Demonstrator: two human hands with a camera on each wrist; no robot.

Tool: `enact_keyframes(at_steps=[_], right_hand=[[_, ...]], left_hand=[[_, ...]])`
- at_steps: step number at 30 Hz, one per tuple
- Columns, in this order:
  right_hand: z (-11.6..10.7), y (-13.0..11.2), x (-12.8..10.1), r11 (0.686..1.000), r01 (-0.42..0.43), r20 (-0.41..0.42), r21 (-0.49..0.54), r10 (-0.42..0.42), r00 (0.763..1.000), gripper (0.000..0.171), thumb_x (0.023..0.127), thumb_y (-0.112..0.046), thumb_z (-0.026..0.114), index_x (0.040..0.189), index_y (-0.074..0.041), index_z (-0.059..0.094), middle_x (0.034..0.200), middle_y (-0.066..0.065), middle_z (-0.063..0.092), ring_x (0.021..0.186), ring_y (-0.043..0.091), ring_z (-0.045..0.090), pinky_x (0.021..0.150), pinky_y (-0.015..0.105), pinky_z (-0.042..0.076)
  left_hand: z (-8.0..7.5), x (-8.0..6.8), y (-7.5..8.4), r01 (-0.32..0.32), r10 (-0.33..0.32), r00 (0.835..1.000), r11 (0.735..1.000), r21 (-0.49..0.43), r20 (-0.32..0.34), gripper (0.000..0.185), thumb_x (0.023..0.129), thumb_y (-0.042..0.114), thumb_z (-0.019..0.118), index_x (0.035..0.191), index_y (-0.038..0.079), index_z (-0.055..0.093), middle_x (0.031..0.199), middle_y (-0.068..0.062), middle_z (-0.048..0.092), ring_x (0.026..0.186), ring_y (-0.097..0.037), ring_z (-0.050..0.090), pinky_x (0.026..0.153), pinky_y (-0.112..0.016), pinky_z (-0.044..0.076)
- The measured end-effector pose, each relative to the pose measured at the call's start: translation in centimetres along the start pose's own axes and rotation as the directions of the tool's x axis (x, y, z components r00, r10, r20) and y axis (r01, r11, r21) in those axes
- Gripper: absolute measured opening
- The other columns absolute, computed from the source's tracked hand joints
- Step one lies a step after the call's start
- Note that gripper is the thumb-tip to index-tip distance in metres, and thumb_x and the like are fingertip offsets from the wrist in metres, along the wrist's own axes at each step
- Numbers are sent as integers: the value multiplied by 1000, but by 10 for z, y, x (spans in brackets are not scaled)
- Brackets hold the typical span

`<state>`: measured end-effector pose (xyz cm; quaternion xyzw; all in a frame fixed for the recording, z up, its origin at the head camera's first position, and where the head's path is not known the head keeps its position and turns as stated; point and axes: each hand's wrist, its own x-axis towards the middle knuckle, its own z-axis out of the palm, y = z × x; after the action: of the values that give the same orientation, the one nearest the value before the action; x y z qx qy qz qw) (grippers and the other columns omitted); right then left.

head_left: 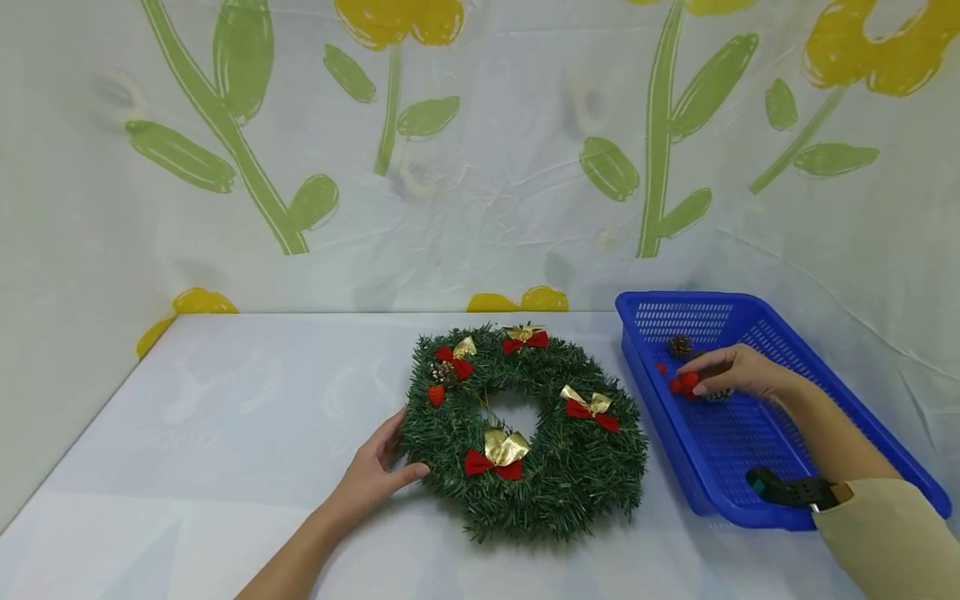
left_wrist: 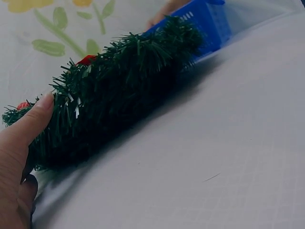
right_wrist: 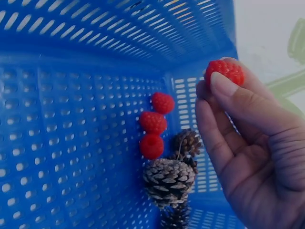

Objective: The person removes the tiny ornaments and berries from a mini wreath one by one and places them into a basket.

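A green wreath (head_left: 525, 433) with red-and-gold bows, a red berry and a pine cone lies flat on the white table (head_left: 225, 433). My left hand (head_left: 375, 475) holds its near-left rim, thumb against the needles (left_wrist: 43, 114). My right hand (head_left: 731, 371) is inside the blue basket (head_left: 750, 450) and pinches a red raspberry (right_wrist: 224, 71) between thumb and fingers. On the basket floor lie three more raspberries (right_wrist: 155, 126) and some pine cones (right_wrist: 169, 181).
A flower-printed sheet (head_left: 480, 167) forms the backdrop close behind the table. The basket stands right of the wreath, almost touching it. Another pine cone (head_left: 680, 344) sits at the basket's far end. Bare tabletop stretches left of the wreath.
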<state>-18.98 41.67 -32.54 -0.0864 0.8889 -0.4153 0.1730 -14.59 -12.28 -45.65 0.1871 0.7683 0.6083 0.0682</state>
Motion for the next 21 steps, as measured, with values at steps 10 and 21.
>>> enact_keyframes(at_steps=[10,21], right_hand=[[10,14,10,999,-25,81,24,24,996,35,79,-7,75,107,11,65,94,-8,69,84,6,65,73,22,57],[19,25,20,990,-77,180,114,56,982,24,78,-1,73,101,-5,68,88,-7,68,81,8,64,72,23,57]], left_hand=[[2,1,2,9,-9,1000,1000,9,5,86,84,16,73,150,3,20,148,-22,33,135,-38,34,110,-48,30],[3,0,2,34,-34,999,999,16,0,86,84,18,73,151,5,20,151,-21,28,137,-38,31,111,-49,28]])
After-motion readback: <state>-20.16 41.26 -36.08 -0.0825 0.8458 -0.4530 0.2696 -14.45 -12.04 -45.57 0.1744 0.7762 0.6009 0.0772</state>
